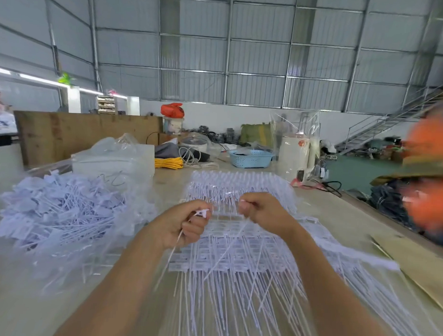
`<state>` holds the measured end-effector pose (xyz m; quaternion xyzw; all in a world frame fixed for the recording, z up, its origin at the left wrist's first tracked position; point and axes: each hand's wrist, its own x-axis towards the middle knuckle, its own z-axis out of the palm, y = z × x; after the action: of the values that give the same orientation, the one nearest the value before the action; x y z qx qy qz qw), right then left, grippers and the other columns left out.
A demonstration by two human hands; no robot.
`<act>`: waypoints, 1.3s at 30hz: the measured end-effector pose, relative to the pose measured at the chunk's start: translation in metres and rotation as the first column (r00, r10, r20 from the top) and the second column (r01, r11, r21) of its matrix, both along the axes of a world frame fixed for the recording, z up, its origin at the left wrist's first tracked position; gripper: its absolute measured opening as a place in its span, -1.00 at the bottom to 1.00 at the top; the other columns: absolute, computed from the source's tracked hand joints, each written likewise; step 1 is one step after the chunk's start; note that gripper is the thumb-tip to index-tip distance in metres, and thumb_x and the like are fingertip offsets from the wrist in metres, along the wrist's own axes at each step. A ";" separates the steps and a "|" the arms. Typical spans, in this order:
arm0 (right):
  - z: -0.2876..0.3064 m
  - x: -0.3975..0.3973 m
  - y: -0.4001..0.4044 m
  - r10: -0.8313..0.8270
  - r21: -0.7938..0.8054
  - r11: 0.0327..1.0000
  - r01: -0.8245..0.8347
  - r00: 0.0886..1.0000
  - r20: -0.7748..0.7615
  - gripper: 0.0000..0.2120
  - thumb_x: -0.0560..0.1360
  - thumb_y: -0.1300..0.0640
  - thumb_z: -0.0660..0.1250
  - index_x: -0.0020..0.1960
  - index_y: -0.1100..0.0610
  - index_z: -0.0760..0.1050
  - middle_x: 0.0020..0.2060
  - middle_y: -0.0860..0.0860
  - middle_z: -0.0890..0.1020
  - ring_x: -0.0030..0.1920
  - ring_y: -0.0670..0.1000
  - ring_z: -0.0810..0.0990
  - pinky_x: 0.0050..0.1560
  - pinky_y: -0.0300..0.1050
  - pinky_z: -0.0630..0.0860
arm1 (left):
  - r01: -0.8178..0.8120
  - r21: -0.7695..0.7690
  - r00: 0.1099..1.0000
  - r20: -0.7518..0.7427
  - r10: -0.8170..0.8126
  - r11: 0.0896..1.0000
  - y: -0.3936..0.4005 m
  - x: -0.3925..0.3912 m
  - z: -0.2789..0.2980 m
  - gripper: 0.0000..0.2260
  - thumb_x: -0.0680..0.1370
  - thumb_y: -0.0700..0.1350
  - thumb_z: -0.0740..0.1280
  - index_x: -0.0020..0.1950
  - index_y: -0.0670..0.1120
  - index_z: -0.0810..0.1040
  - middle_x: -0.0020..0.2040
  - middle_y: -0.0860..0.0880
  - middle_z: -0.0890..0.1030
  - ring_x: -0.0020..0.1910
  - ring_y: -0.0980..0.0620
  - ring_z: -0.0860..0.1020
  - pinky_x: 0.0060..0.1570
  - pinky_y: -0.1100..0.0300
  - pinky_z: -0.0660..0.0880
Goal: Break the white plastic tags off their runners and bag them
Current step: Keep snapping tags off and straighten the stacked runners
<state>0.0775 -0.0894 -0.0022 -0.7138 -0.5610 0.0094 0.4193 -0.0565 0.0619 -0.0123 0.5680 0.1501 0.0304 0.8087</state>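
Left hand (185, 227) grips a torn-off tag (201, 213); right hand (261, 212) pinches the runner stack (238, 243) mid-worktop. Judged risk: long tails snag, scattering tags short of the bag (63, 212) at the left edge.

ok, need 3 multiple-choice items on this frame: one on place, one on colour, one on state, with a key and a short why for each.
1. Where does the clear bag of loose tags lie, relative to the hands?
A. to their left
B. to their right
C. behind the blue basket

2. What colour is the coiled cord behind the white box?
A. green
B. yellow
C. black

3. What is the left hand doing?
A. lying flat on the table
B. gripping a white tag
C. hanging idle

Key:
1 A: the bag of loose tags sits left of the left hand and right hand.
2 B: the coiled cord is yellow.
3 B: its fingers curl round a white tag, above the stack of tags on runners.
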 end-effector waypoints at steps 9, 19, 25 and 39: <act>0.005 -0.006 0.011 0.093 0.053 0.995 -0.087 0.987 -0.132 -0.81 0.51 0.19 0.35 -0.28 0.11 0.55 -0.33 -0.14 0.54 -0.31 -0.21 0.49 -0.19 -0.34 0.44 | -0.285 0.120 0.951 0.159 0.265 0.951 -0.025 0.038 -0.030 -0.39 0.53 0.33 0.01 0.01 -0.15 0.57 -0.41 -0.05 0.55 -0.49 0.10 0.48 -0.48 0.28 0.40; -0.030 0.010 0.010 -0.080 -0.122 0.991 0.053 0.970 -0.230 -0.71 0.63 0.09 0.13 0.19 0.20 0.53 0.00 0.08 0.61 -0.13 -0.06 0.55 -0.08 -0.28 0.45 | -0.280 0.253 0.936 0.285 0.205 0.926 -0.035 0.044 -0.048 -0.77 0.54 -0.06 0.33 -0.28 -0.14 0.52 -0.44 -0.04 0.37 -0.58 0.14 0.31 -0.59 0.32 0.24; -0.040 0.010 -0.001 -0.020 -0.234 0.972 -0.022 0.985 -0.173 -0.67 0.56 0.11 0.28 -0.13 0.41 0.55 -0.45 0.01 0.51 -0.54 -0.12 0.40 -0.44 -0.29 0.38 | -0.363 0.514 0.929 0.264 0.259 0.777 -0.040 0.046 -0.051 -0.72 0.61 -0.02 0.24 -0.24 -0.15 0.44 -0.43 -0.05 0.41 -0.58 0.11 0.28 -0.52 0.29 0.22; -0.042 0.016 -0.005 -0.125 -0.153 0.961 0.230 0.855 0.503 -0.76 0.56 -0.02 0.23 -0.13 0.10 0.57 -0.23 -0.05 0.55 -0.17 -0.01 0.53 -0.20 -0.23 0.31 | 0.056 0.407 0.973 -0.225 0.041 0.912 -0.029 0.024 -0.022 -0.77 0.54 0.01 0.36 -0.21 -0.13 0.55 -0.52 -0.02 0.46 -0.66 0.17 0.21 -0.67 0.39 0.13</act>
<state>0.0939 -0.0944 -0.0442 -0.7816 -0.5757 -0.1515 0.1862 -0.0325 0.0332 -0.0346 0.7254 0.2304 -0.0074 0.6486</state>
